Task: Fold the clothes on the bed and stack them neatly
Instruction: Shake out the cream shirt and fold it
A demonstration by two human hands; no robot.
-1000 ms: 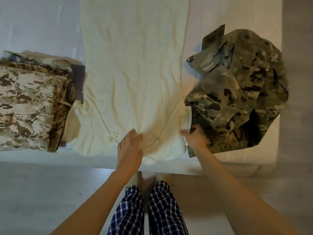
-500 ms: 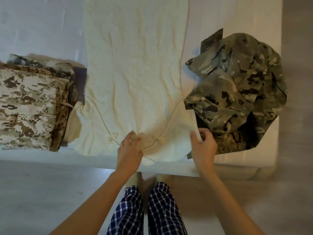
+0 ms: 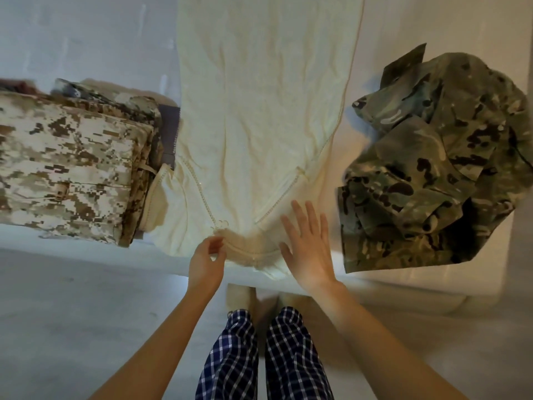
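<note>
A long cream garment lies flat down the middle of the white bed, its collar end at the near edge. My left hand pinches the cream collar with curled fingers. Beside it, my right hand lies flat with spread fingers on the folded-in right sleeve. A stack of folded desert-camouflage clothes sits to the left. A crumpled green camouflage jacket lies to the right.
The bed's near edge runs across the view, with pale floor below it. My checked trouser legs stand against the edge. A dark folded item shows between the desert stack and the cream garment.
My right hand has left the edge beside the green jacket, carried the cream sleeve inward and opened flat on it. My left hand has shifted slightly and curled on the collar.
</note>
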